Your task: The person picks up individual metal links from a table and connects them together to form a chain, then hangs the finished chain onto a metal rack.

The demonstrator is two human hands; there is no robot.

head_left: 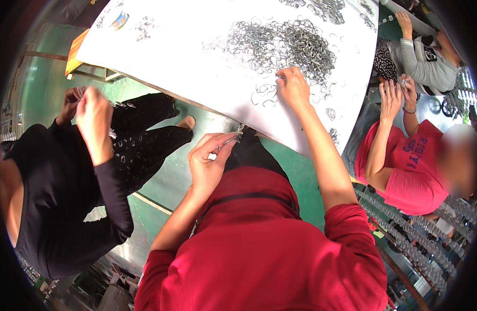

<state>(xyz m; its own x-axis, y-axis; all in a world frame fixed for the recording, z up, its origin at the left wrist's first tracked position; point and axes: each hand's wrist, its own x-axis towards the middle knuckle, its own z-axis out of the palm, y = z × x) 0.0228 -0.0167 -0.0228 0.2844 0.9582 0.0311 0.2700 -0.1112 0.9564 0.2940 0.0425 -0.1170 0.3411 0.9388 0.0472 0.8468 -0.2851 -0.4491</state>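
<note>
My left hand [211, 159] is raised in front of my lap, just off the table's near edge. Its thumb and fingers pinch a small shiny metal piece [240, 133], too small to make out in detail. Over the white tabletop [197, 78], my right hand [294, 89] has its thumb and fingertips pressed together at the near edge of a heap of dark metal rings [300, 46]. Whatever lies between those fingertips is mostly hidden. A few loose rings [264, 95] are scattered to the left of this hand.
More metal rings [326, 9] lie at the far side, and a small colourful tin [120, 20] stands far left. A person in black [67, 197] sits at my left. At my right are a person in a red shirt [404, 168] and one in grey [430, 65], both handling small pieces.
</note>
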